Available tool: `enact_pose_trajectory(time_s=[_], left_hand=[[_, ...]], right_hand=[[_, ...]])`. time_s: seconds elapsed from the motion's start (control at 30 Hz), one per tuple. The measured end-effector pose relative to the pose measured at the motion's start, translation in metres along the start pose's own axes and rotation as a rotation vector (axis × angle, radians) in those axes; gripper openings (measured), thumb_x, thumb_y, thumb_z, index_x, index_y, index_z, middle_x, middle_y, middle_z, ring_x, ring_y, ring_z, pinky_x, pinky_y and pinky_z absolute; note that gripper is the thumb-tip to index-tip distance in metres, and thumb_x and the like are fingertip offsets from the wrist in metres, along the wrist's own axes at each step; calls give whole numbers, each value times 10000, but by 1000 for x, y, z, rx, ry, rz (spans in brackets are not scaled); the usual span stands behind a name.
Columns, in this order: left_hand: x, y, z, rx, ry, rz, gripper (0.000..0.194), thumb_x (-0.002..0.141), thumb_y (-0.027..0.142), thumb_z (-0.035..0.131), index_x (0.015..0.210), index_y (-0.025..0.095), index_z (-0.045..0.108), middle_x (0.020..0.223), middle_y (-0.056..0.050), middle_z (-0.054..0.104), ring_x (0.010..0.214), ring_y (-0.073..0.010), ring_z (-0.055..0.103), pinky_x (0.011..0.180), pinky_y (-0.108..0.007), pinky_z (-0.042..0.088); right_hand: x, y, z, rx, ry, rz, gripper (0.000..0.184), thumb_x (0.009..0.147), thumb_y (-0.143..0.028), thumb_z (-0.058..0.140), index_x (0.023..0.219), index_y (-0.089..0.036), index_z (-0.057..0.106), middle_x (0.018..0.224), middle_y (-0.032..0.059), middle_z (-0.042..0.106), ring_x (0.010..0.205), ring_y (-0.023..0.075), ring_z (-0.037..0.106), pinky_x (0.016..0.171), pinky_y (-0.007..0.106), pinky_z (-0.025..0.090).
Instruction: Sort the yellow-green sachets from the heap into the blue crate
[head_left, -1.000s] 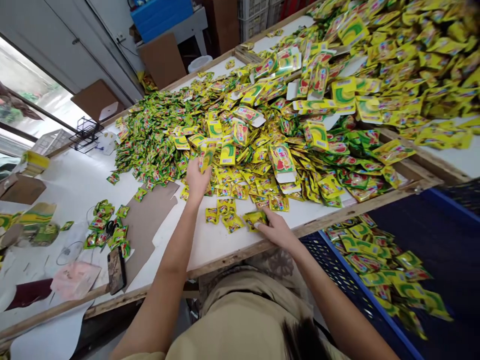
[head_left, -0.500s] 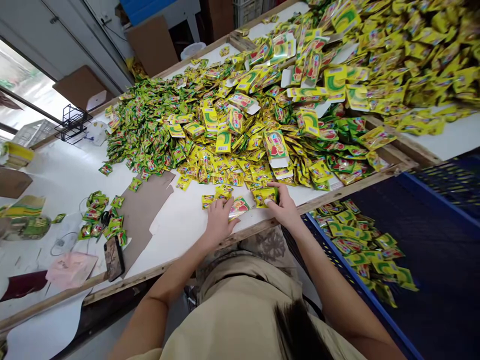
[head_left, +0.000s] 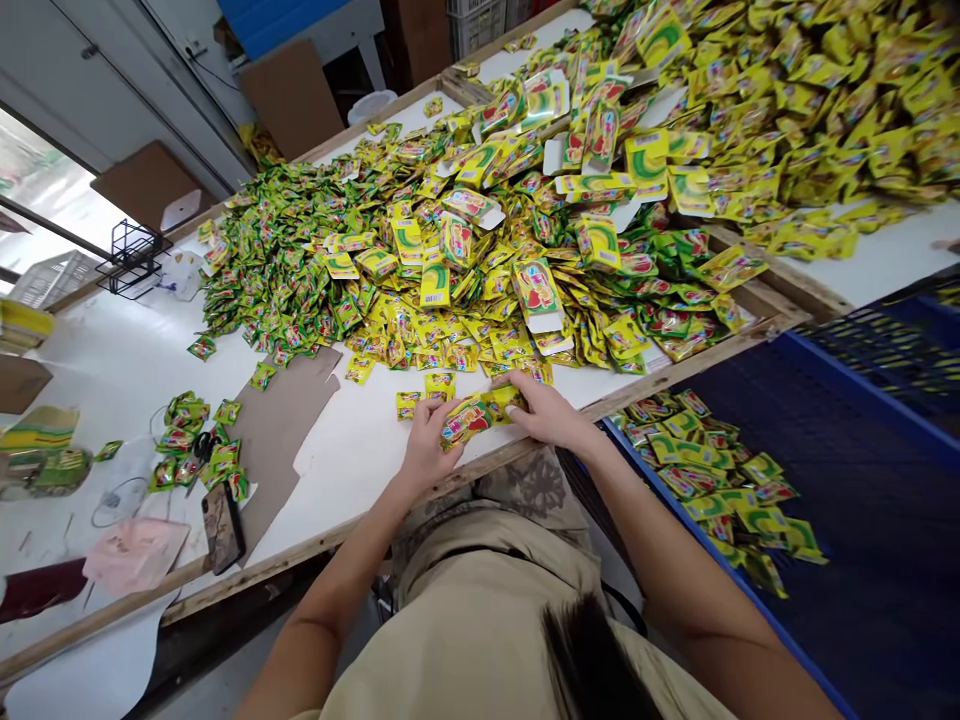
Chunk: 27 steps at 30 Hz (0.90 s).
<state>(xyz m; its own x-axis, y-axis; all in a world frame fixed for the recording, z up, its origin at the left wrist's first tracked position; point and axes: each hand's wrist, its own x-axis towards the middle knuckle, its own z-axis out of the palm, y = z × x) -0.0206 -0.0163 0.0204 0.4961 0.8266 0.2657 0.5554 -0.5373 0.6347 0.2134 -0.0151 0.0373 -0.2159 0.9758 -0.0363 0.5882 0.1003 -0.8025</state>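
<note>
My left hand (head_left: pixel 426 445) is closed around a small yellow-green candy carton (head_left: pixel 465 423) with red fruit printed on it, near the table's front edge. At the carton's right end, my right hand (head_left: pixel 547 408) pinches a yellow candy packet (head_left: pixel 502 402). Packet and carton meet; how far the packet reaches inside is hidden. Several loose yellow packets (head_left: pixel 439 384) lie on the white tabletop just beyond my hands. Behind them spreads a large heap of green and yellow packets (head_left: pixel 300 260), with more cartons on top, such as an upright-printed one (head_left: pixel 537 290).
A blue crate (head_left: pixel 750 400) holding filled packets stands below the table edge at right. On the left lie a phone (head_left: pixel 223 527), scissors (head_left: pixel 202 447), loose green packets (head_left: pixel 180 425) and brown cardboard (head_left: pixel 281 440). A black wire rack (head_left: pixel 133 258) stands farther back.
My left hand has brought a carton from the heap down to the front edge and turned it toward the right hand. The right hand's packet has moved left to the carton's end.
</note>
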Motion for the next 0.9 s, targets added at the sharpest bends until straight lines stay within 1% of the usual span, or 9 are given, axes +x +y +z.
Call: enact_pose_trajectory(time_s=[0.1, 0.3, 0.4, 0.47, 0.53, 0.6, 0.73, 0.83, 0.9], left_hand=[[1, -1, 1, -22, -44, 3, 582, 764, 241, 640, 1308, 187, 442, 1123, -111, 423, 1103, -236, 443, 979, -400, 413], [0, -2, 1, -145, -54, -98, 720, 704, 377, 724, 1325, 191, 412, 1198, -134, 438, 1173, -283, 420, 1022, -459, 369], [3, 0, -4, -279, -138, -216, 612, 769, 361, 663, 1311, 203, 427, 1245, -125, 497, 1171, -269, 467, 1017, -431, 374], [7, 3, -5, -362, -251, -321, 511, 774, 355, 656, 1231, 194, 495, 1157, -98, 582, 1051, -245, 548, 935, -388, 429], [12, 6, -3, -432, -306, -411, 423, 740, 360, 685, 1097, 175, 554, 1001, -63, 635, 893, -216, 584, 819, -346, 465], [15, 10, 2, -510, -263, -460, 382, 713, 352, 704, 1010, 164, 557, 911, -37, 639, 811, -188, 575, 752, -314, 466], [16, 14, 14, -647, -115, -502, 408, 692, 340, 715, 1008, 159, 530, 885, -18, 628, 775, -156, 558, 728, -284, 459], [14, 16, 16, -666, -82, -498, 405, 685, 343, 723, 987, 161, 524, 859, -6, 610, 750, -143, 542, 713, -273, 452], [12, 18, 16, -649, -81, -476, 394, 685, 345, 726, 970, 164, 522, 840, 1, 596, 739, -138, 532, 703, -268, 444]], right_hand=[[6, 2, -4, 31, -33, -137, 345, 716, -118, 500, 1043, -192, 579, 1049, 76, 601, 1005, 229, 551, 887, 360, 426], [14, 14, 8, 283, 101, -50, 451, 793, -187, 537, 1241, -219, 497, 993, 51, 621, 882, 203, 594, 790, 353, 489], [14, 15, 11, 357, 98, -105, 423, 809, -182, 535, 1228, -237, 516, 1035, 50, 631, 944, 207, 605, 817, 355, 495], [15, 11, 10, 362, 63, -168, 402, 810, -146, 509, 1200, -240, 538, 1068, 52, 634, 996, 206, 604, 848, 354, 491], [17, 6, 9, 302, 43, -234, 406, 794, -88, 467, 1161, -235, 563, 1085, 57, 637, 1028, 204, 599, 877, 356, 479], [20, 0, 9, 197, 61, -273, 394, 784, -66, 444, 1118, -220, 583, 1066, 69, 644, 1014, 210, 601, 873, 360, 474], [24, -8, 10, -37, 98, -266, 321, 782, -70, 433, 1047, -175, 581, 1007, 115, 635, 936, 234, 595, 785, 350, 468], [25, -12, 5, -121, 44, -273, 267, 761, -78, 467, 988, -164, 576, 946, 107, 622, 870, 224, 579, 725, 309, 437], [28, -15, -1, -116, -1, -280, 158, 783, -153, 523, 927, -177, 586, 880, 77, 620, 815, 206, 568, 694, 281, 412]])
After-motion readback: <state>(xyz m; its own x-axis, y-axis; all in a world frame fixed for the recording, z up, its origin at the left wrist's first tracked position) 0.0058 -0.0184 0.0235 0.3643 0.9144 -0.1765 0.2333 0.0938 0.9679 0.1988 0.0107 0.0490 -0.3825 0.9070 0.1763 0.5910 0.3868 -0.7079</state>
